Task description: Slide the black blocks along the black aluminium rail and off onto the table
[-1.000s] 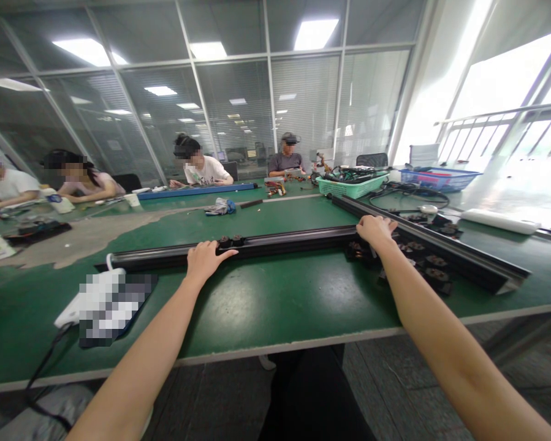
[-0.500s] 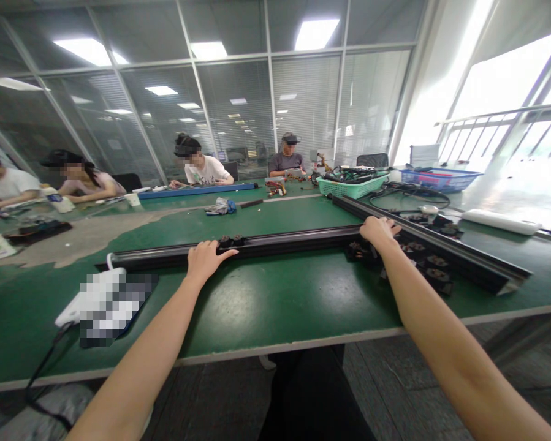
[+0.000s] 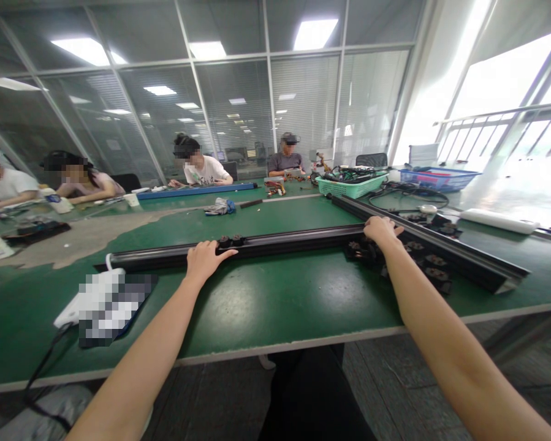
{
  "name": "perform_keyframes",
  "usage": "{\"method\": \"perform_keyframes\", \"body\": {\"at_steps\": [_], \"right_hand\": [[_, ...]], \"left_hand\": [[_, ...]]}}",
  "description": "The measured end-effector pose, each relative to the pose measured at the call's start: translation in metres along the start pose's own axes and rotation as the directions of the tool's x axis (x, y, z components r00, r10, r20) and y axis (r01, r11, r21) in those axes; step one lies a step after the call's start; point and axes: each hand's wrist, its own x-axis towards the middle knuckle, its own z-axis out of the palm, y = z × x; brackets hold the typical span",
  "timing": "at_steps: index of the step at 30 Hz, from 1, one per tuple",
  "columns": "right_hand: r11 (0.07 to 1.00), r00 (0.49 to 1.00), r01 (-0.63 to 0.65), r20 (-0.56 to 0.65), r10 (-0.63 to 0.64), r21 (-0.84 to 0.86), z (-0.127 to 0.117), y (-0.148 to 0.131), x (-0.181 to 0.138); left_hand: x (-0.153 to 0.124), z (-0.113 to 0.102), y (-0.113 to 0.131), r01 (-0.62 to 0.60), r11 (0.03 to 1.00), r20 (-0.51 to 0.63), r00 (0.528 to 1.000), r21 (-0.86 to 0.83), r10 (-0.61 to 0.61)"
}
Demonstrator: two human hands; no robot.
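A long black rail (image 3: 279, 240) lies across the green table (image 3: 275, 306) in front of me. My left hand (image 3: 205, 258) rests on its near edge, fingers curled over it, beside a small black part (image 3: 230, 241) sitting on the rail. My right hand (image 3: 380, 230) lies on the rail's right end, fingers bent over the top. A second black rail (image 3: 440, 245) runs diagonally at the right, crossing near my right hand. Several small black parts (image 3: 434, 267) lie between and beside the two rails.
A green basket (image 3: 351, 184) and a blue basket (image 3: 438, 179) of cables stand at the back right. A white roll (image 3: 500, 222) lies far right. A blurred object (image 3: 105, 303) with a cord sits near left. Several people sit along the far side.
My right hand has slid a little to the right along the rail. My left hand has stayed in place.
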Motion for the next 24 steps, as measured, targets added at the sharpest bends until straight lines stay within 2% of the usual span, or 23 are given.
{"method": "perform_keyframes", "body": {"at_steps": [9,18,24], "right_hand": [[0.991,0.998,0.056,0.014,-0.058,0.120,0.000,0.020,0.019],[0.997,0.998,-0.048,0.044,0.045,0.064,-0.003,0.018,0.011],[0.996,0.996,-0.083,-0.040,0.085,0.040,-0.002,0.020,0.011]], "left_hand": [[0.001,0.000,0.000,-0.006,1.000,0.004,1.000,0.012,0.006],[0.000,-0.002,0.001,0.001,1.000,0.013,1.000,0.003,-0.001],[0.000,-0.001,0.000,-0.002,1.000,0.007,1.000,0.002,0.002]]}}
